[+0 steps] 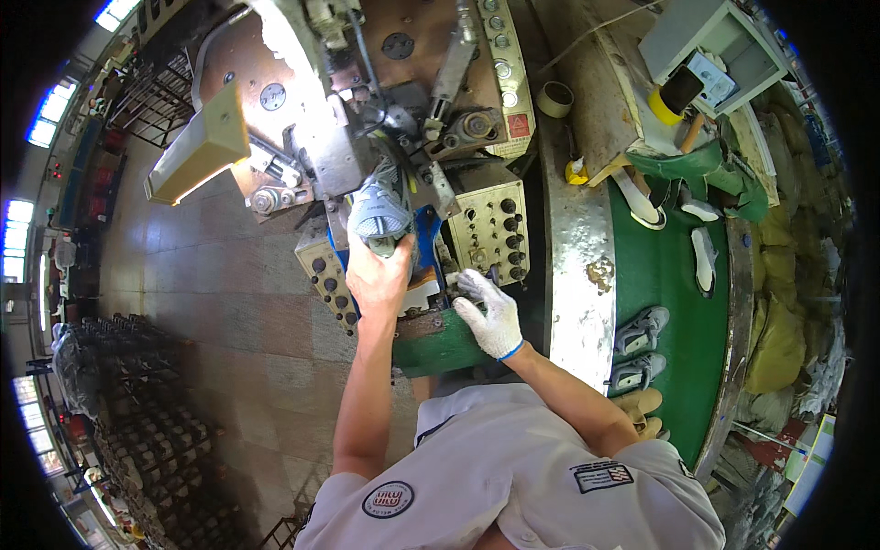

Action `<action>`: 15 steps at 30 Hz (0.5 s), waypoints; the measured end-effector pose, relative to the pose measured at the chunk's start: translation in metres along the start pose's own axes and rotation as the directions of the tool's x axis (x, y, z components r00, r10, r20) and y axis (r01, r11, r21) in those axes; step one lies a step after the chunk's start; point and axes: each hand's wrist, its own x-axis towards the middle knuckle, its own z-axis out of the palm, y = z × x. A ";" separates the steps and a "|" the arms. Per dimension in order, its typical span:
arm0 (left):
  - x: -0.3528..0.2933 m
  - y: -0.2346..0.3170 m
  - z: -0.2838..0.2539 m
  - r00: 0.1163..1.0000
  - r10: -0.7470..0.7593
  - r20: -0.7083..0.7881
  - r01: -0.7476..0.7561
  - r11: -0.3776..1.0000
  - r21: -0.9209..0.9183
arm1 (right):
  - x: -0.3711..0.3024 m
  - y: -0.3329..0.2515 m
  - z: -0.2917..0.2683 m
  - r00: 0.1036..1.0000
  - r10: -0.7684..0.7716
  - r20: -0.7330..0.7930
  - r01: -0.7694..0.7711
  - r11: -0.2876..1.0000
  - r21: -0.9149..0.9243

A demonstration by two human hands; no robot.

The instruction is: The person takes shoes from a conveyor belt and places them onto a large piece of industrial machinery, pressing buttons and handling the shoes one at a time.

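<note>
My bare left hand is closed around one end of a grey shoe upper with a pale mesh panel. The shoe's far end reaches in under the metal head of a large machine, where part of it is hidden. My right hand, in a white knitted glove with a blue cuff edge, rests at the machine's front, thumb apart from the fingers. Its fingertips are close to a small dark lever, and I see nothing held in it. Blue machine parts stand just beside the shoe.
Panels of dark knobs flank the work spot on both sides. At my right runs a green-topped bench with several grey shoes and white shoe forms. A loaded rack stands on the tiled floor at left.
</note>
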 end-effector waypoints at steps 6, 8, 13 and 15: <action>-0.004 0.004 0.005 0.999 -0.044 -0.003 0.044 0.997 0.068 | 0.001 0.010 -0.008 0.995 -0.096 0.009 0.096 0.994 -0.046; -0.007 0.007 0.007 0.999 -0.034 -0.008 0.034 0.997 0.073 | 0.000 0.010 -0.011 0.993 -0.115 0.005 0.115 0.992 -0.048; -0.004 -0.004 0.010 0.999 -0.017 -0.031 0.020 0.995 0.098 | -0.002 0.007 -0.017 0.994 -0.107 0.020 0.107 0.994 -0.009; -0.002 -0.005 0.013 0.999 -0.020 -0.026 0.022 0.996 0.091 | -0.002 0.012 -0.018 0.997 -0.068 0.033 0.066 0.996 0.052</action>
